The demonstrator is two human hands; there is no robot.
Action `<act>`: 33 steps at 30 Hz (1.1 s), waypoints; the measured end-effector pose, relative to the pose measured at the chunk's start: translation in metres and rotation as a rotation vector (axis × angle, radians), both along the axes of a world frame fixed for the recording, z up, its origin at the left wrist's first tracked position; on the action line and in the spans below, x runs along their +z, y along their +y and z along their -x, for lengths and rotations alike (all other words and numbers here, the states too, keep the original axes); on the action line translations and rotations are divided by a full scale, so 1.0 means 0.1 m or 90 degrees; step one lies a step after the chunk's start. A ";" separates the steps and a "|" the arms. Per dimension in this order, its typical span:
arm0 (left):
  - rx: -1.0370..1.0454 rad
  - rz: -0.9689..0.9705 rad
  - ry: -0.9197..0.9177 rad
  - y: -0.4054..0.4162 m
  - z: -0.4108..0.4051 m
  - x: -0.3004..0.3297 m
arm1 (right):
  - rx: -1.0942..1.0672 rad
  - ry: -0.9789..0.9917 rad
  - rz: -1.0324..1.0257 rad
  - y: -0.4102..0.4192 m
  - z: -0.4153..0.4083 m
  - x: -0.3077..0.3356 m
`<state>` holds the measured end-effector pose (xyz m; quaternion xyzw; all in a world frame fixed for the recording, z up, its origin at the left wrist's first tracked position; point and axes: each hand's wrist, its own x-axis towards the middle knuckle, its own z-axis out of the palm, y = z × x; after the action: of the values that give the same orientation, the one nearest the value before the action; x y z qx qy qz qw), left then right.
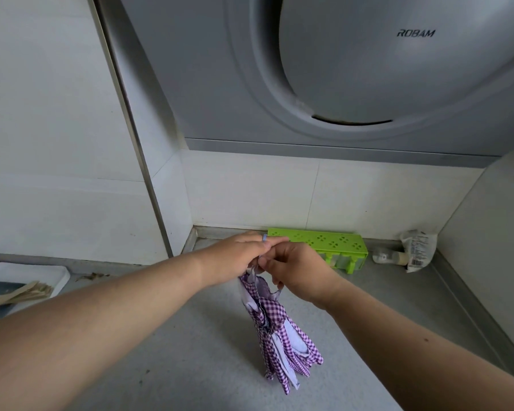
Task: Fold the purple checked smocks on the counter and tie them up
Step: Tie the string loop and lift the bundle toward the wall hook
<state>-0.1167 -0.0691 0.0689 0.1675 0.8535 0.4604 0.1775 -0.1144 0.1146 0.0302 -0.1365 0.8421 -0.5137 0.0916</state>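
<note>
Grey counter (190, 351) runs beneath a ROBAM range hood (339, 69), with a green rack (318, 240) against the tiled wall. Above it, the left hand (235, 256) and right hand (300, 271) meet, each grip pinched on the top of the bundled purple checked smocks (282, 333), which hang down between the forearms.

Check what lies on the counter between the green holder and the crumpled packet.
A small bottle on its side lies between green holder and packet, per the head view.
</note>
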 end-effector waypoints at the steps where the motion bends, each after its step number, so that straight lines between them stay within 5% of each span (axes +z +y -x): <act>1: -0.001 -0.030 -0.016 -0.02 -0.01 0.00 | -0.006 0.016 0.000 -0.02 -0.01 0.00; 10: 0.082 0.083 -0.092 -0.05 0.06 -0.08 | -0.072 0.038 0.019 -0.07 -0.11 0.04; 26: 0.026 0.147 -0.031 0.05 0.22 -0.03 | -0.085 -0.003 0.042 0.12 -0.06 -0.01; 33: 0.028 0.172 -0.001 0.11 0.21 0.02 | -0.047 0.146 -0.198 0.14 -0.01 -0.06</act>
<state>-0.1377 -0.0584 0.0710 0.1232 0.9111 0.3451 0.1890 -0.1139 0.1288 0.0245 -0.1472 0.9207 -0.3614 -0.0036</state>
